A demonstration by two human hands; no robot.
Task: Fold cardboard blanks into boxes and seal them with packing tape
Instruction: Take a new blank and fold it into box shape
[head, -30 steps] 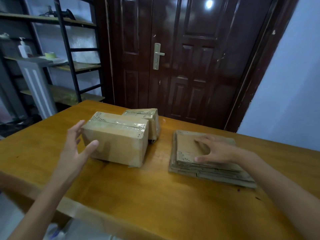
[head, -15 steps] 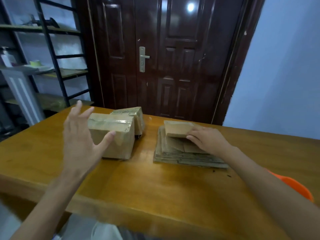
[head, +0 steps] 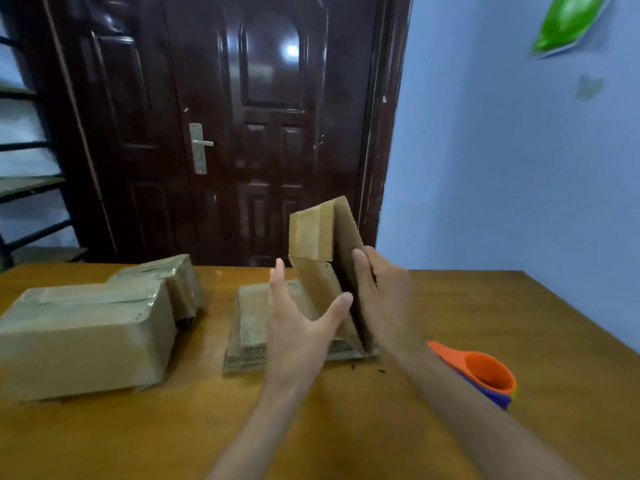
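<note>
A cardboard blank [head: 323,237] stands partly unfolded above the stack of flat blanks [head: 247,327] in the middle of the wooden table [head: 502,323]. My right hand [head: 382,299] grips the blank's right panel, thumb on its near face. My left hand [head: 298,323] is spread with straight fingers just left of the blank, its thumb tip touching the lower panel. Two taped, finished boxes lie at the left: a large one [head: 86,337] in front and a second box [head: 173,278] behind it.
An orange and purple tape dispenser [head: 485,372] lies on the table beside my right forearm. A dark wooden door [head: 242,133] stands behind the table, a blue wall to the right, and metal shelving [head: 27,188] at the far left.
My right hand has lifted the top blank off the stack and raised it upright, partly unfolded. My left hand has moved from the finished box over to the blank. The view has turned right.
</note>
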